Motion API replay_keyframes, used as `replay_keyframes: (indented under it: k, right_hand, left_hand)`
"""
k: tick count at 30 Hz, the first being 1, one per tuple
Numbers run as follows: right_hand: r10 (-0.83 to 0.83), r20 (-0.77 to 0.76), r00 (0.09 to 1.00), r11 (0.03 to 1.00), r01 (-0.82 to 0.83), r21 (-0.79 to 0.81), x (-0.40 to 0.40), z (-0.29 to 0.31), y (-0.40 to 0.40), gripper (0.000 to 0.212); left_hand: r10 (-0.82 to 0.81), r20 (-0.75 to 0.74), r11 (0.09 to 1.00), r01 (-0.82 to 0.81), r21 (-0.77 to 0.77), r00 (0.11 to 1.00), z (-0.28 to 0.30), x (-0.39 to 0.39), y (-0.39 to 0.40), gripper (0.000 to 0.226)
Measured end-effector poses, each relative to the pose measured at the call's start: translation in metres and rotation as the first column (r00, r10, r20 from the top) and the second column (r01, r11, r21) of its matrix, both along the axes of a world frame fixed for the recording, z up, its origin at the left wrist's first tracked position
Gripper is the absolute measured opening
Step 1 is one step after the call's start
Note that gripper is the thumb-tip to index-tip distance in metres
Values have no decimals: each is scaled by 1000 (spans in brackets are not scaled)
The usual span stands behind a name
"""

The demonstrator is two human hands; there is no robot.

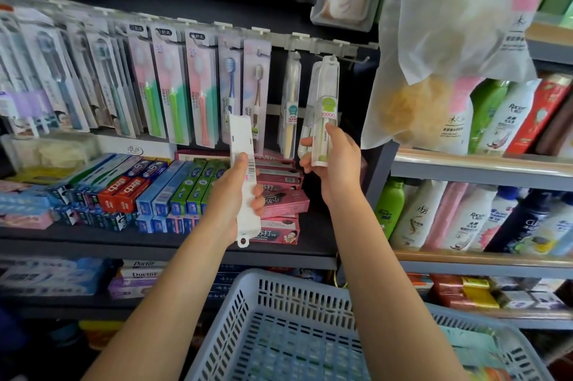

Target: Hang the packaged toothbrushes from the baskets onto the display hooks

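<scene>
**Two toothbrush packs in hand at the display hooks**

The clear-cased toothbrush (324,120) is a slim transparent pack with a green round label, a pink strip reading 10000 and a pale green handle inside; it stands upright, its top tab at the display hook (356,60) near the right end of the rail, with another clear pack just behind it; the right hand (333,166) grips its lower end, thumb laid up the front and fingers curled round the back. The white toothbrush pack (245,179) is a long flat case seen from its back, with a barcode along one edge and its hang hole pointing down; the left hand (231,197) clasps its middle, thumb across the face and fingertips showing at the right edge; it sits left of the clear pack, in front of the toothpaste boxes (173,188) on the shelf. A pale blue slotted basket (297,293) lies near, below both forearms.
</scene>
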State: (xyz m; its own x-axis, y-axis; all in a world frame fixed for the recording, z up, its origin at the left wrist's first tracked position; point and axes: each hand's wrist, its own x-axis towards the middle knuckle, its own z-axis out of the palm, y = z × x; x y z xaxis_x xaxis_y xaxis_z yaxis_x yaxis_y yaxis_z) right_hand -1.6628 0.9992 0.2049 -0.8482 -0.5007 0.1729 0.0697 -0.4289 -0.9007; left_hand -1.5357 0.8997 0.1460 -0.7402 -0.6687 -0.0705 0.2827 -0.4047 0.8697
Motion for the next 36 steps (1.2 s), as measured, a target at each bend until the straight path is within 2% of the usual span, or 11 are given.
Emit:
replay_keyframes:
  k: [6, 9, 14, 17, 19, 22, 25, 30, 33, 35, 36]
  right_hand:
    - [-66, 110, 992, 978, 42, 203, -10, -23, -7, 46]
    - [-85, 175, 981, 971, 43, 234, -11, -41, -9, 53]
    - [-61, 222, 973, 951, -10, 308, -15, -41, -11, 46]
    - [-49, 287, 957, 935, -58, 351, -13, -46, -8, 48]
    - [-35, 249, 968, 925, -63, 375, -1, -52, 0, 41]
    - [87, 115, 990, 947, -118, 300, 22, -58, 14, 39]
    - [111, -19, 994, 961, -102, 258, 35, -56, 24, 45]
    - [96, 57, 994, 972, -106, 212, 38, -61, 36, 69]
    - [111, -118, 987, 936, -64, 347, 41, -74, 40, 37]
    - [105, -103, 989, 935, -63, 349, 44, -81, 42, 22]
    - [86, -44, 995, 947, -68, 314, 45, -85, 43, 20]
  left_hand:
    - [10, 0, 1000, -10, 1, 1000, -1, 1, 5, 39]
    - [25, 11, 999, -25, -23, 1000, 1, 2, 9, 43]
    - [-40, -24, 999, 40, 10, 999, 2, 5, 13, 49]
    - [-23, 17, 995, 25, -99, 1000, -1, 12, 14, 36]
    - [-10, 91, 973, 30, -229, 996, -4, 17, 16, 27]
    - [61, 229, 879, 56, -474, 971, -10, 24, 18, 36]
    - [98, 251, 782, 82, -618, 963, -15, 31, 17, 49]
    - [155, 287, 616, 135, -776, 945, -22, 40, 13, 55]
    - [216, 373, 520, 217, -826, 902, -32, 38, 12, 58]
    - [363, 344, 428, 173, -887, 866, -38, 36, 15, 56]
    - [463, 266, 368, 89, -925, 846, -42, 35, 18, 52]
